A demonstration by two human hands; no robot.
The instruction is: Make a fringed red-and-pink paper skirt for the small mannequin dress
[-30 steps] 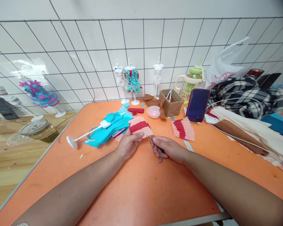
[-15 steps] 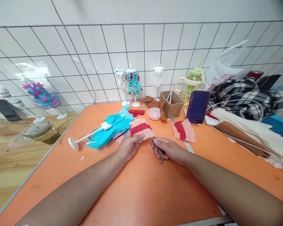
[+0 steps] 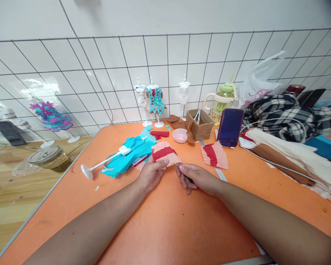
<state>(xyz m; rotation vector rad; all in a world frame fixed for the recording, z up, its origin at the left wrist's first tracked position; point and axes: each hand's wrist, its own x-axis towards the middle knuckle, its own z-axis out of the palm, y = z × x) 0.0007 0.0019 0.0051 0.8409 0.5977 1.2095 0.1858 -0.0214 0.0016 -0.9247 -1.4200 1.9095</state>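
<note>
My left hand [image 3: 153,174] pinches the lower edge of a pink crepe-paper piece [image 3: 169,146] with a gathered red band across it. In my right hand [image 3: 194,177] are slim dark tweezers [image 3: 175,164]; their metal tip points left at the piece's lower right edge. Whether the tip touches the paper I cannot tell. A similar pink and red crepe piece [image 3: 215,154] lies flat to the right. Beyond my left hand, a white doll stand [image 3: 101,166] lies on its side across turquoise crepe paper [image 3: 128,156].
Behind the hands are a pink bowl [image 3: 180,135], a cardboard box [image 3: 200,125], folded red paper [image 3: 159,134] and a dressed mannequin [image 3: 156,101]. A phone [image 3: 231,127] leans upright at right, near a green-lidded bottle [image 3: 223,100] and a white cable [image 3: 281,163]. A jar [image 3: 50,158] stands at left.
The view has tilted slightly, so everything sits a little lower in the picture. Both hands keep nearly the same grip and place; the tweezers' tip has shifted very slightly left.
</note>
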